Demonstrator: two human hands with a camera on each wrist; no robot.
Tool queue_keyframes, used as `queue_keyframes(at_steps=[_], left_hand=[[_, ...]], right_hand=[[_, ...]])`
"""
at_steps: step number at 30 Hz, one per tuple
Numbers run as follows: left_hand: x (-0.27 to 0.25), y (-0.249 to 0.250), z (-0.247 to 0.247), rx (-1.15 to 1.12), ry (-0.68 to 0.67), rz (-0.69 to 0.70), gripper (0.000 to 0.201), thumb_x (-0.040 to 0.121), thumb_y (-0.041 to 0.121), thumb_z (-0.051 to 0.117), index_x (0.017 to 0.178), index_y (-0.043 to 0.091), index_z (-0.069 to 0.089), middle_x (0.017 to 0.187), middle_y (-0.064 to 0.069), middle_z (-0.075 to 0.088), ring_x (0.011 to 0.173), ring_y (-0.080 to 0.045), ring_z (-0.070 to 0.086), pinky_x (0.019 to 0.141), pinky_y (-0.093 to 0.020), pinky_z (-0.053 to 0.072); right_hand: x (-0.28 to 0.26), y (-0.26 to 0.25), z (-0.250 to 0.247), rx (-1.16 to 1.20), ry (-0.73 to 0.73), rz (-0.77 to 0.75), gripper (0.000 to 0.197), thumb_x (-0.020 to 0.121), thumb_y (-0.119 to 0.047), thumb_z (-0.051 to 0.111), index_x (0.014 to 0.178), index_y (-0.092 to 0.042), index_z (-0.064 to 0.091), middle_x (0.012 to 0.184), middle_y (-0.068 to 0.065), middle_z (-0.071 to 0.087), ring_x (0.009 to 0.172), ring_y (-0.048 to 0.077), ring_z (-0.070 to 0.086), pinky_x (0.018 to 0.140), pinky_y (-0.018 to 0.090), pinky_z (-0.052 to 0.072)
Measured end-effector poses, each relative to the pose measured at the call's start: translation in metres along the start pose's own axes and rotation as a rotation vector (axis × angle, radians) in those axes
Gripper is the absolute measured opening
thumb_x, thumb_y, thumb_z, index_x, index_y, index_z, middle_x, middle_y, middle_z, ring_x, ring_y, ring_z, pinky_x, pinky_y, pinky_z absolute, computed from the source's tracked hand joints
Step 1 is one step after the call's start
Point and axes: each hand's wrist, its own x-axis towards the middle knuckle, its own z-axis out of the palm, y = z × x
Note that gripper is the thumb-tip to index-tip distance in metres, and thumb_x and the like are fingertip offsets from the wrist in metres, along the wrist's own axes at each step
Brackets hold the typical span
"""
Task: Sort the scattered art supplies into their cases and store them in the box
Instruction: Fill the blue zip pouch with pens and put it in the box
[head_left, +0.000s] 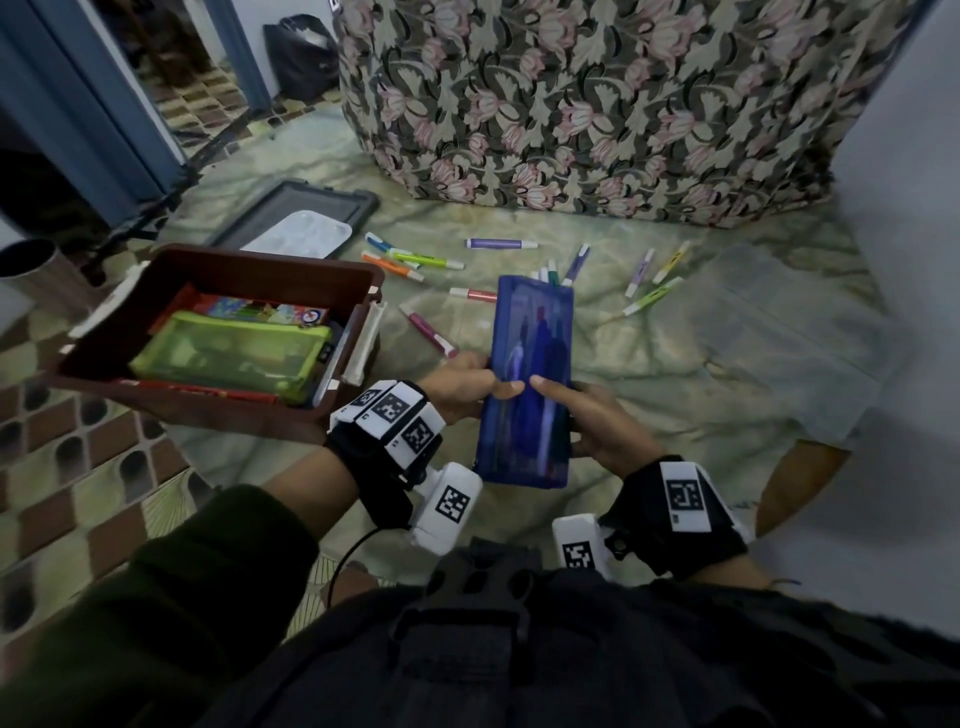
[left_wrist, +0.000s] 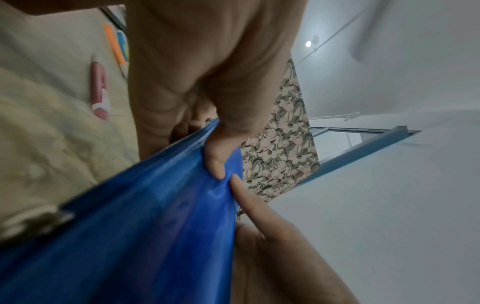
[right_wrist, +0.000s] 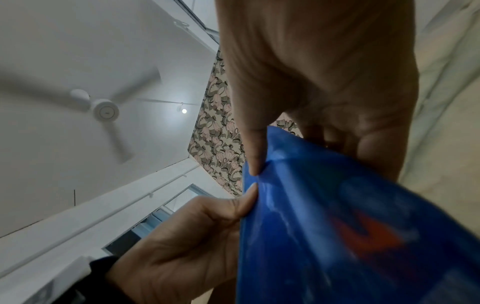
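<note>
Head view: the person holds a blue pencil case (head_left: 527, 384) upright above the floor sheet (head_left: 727, 374), the left hand (head_left: 462, 389) gripping its left edge with the thumb on the front, the right hand (head_left: 597, 421) gripping its right edge likewise. Marker tips stick out of the case's top. To the left stands the brown box (head_left: 104, 353), with a green pouch (head_left: 234, 353) lying on a colourful pack inside. More markers (head_left: 410, 260) lie scattered on the sheet beyond the case, near a grey lid (head_left: 291, 208) bearing a white palette (head_left: 298, 236).

Left wrist view: the left thumb presses the blue case (left_wrist: 155, 216); a right fingertip touches it just beside. A pink marker (left_wrist: 100, 88) lies on the sheet.

Right wrist view: the right thumb and the left thumb meet on the case (right_wrist: 350, 226), both hands clasping it.
</note>
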Motion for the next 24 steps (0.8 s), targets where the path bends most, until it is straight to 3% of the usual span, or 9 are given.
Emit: queue_keyframes(at_steps=[2, 5, 8, 10, 12, 15, 18, 21, 24], left_hand=[[-0.001, -0.003, 0.001, -0.004, 0.012, 0.034, 0.043, 0.089, -0.003, 0.049, 0.132, -0.001, 0.043, 0.13, -0.021, 0.053, 0.117, -0.036, 0.053, 0.086, -0.043, 0.048], [-0.005, -0.004, 0.004, 0.058, 0.058, 0.08, 0.041, 0.09, -0.001, 0.05, 0.13, -0.001, 0.045, 0.128, -0.021, 0.054, 0.117, -0.035, 0.054, 0.09, -0.041, 0.048], [-0.011, 0.0, -0.002, 0.311, 0.142, 0.235, 0.042, 0.088, 0.008, 0.057, 0.128, -0.001, 0.047, 0.127, -0.02, 0.055, 0.116, -0.031, 0.055, 0.098, -0.042, 0.046], [-0.015, 0.001, -0.015, 0.666, 0.3, 0.325, 0.05, 0.088, 0.02, 0.06, 0.133, 0.005, 0.044, 0.133, -0.017, 0.046, 0.124, -0.027, 0.045, 0.106, -0.043, 0.038], [-0.022, 0.003, -0.036, 0.978, 0.515, 0.322, 0.06, 0.087, 0.033, 0.06, 0.138, 0.011, 0.036, 0.14, -0.015, 0.031, 0.132, -0.029, 0.028, 0.112, -0.04, 0.027], [-0.029, 0.004, -0.069, 1.028, 0.676, 0.154, 0.073, 0.085, 0.035, 0.06, 0.141, 0.007, 0.023, 0.145, -0.018, 0.018, 0.136, -0.034, 0.015, 0.113, -0.042, 0.018], [-0.031, 0.006, -0.09, 0.86, 0.61, 0.005, 0.061, 0.091, 0.023, 0.054, 0.137, -0.005, 0.025, 0.141, -0.025, 0.03, 0.134, -0.034, 0.028, 0.104, -0.032, 0.027], [-0.033, 0.006, -0.099, 0.859, 0.627, 0.034, 0.036, 0.095, 0.021, 0.045, 0.118, -0.006, 0.054, 0.121, -0.026, 0.056, 0.113, -0.035, 0.053, 0.087, -0.034, 0.039], [-0.033, 0.003, -0.099, 0.887, 0.636, 0.064, 0.032, 0.093, 0.019, 0.05, 0.114, -0.003, 0.06, 0.115, -0.024, 0.062, 0.107, -0.034, 0.058, 0.088, -0.038, 0.043]], right_hand=[[0.0, 0.0, 0.002, 0.009, -0.007, -0.036, 0.035, 0.084, -0.032, 0.065, 0.115, -0.017, 0.059, 0.097, 0.0, 0.07, 0.087, 0.014, 0.066, 0.06, 0.027, 0.051], [0.0, -0.001, 0.0, 0.09, 0.026, -0.053, 0.034, 0.083, -0.022, 0.067, 0.115, -0.011, 0.06, 0.092, 0.0, 0.069, 0.08, 0.013, 0.066, 0.056, 0.023, 0.051], [0.001, -0.002, 0.0, 0.119, 0.017, -0.089, 0.031, 0.083, -0.019, 0.066, 0.113, -0.013, 0.06, 0.093, 0.0, 0.07, 0.079, 0.012, 0.068, 0.054, 0.022, 0.052], [0.003, -0.005, 0.0, 0.12, 0.007, -0.101, 0.029, 0.083, -0.018, 0.067, 0.111, -0.014, 0.061, 0.094, -0.001, 0.07, 0.078, 0.011, 0.068, 0.054, 0.022, 0.053], [0.004, -0.008, 0.001, 0.103, -0.009, -0.108, 0.028, 0.082, -0.016, 0.068, 0.109, -0.014, 0.061, 0.09, -0.002, 0.069, 0.073, 0.009, 0.068, 0.052, 0.021, 0.052], [0.007, -0.011, 0.004, 0.058, -0.024, -0.122, 0.03, 0.082, -0.014, 0.068, 0.11, -0.013, 0.06, 0.089, 0.001, 0.068, 0.072, 0.012, 0.066, 0.052, 0.021, 0.053], [0.008, -0.014, 0.004, 0.032, -0.042, -0.137, 0.029, 0.082, -0.014, 0.068, 0.11, -0.013, 0.059, 0.09, 0.001, 0.069, 0.074, 0.013, 0.067, 0.054, 0.023, 0.054], [0.009, -0.021, 0.002, 0.015, -0.062, -0.171, 0.024, 0.082, -0.014, 0.068, 0.105, -0.015, 0.062, 0.09, 0.0, 0.069, 0.075, 0.013, 0.068, 0.06, 0.028, 0.056], [0.009, -0.031, -0.003, 0.012, -0.066, -0.206, 0.03, 0.081, -0.013, 0.069, 0.11, -0.012, 0.062, 0.095, 0.004, 0.07, 0.083, 0.02, 0.068, 0.074, 0.039, 0.057]])
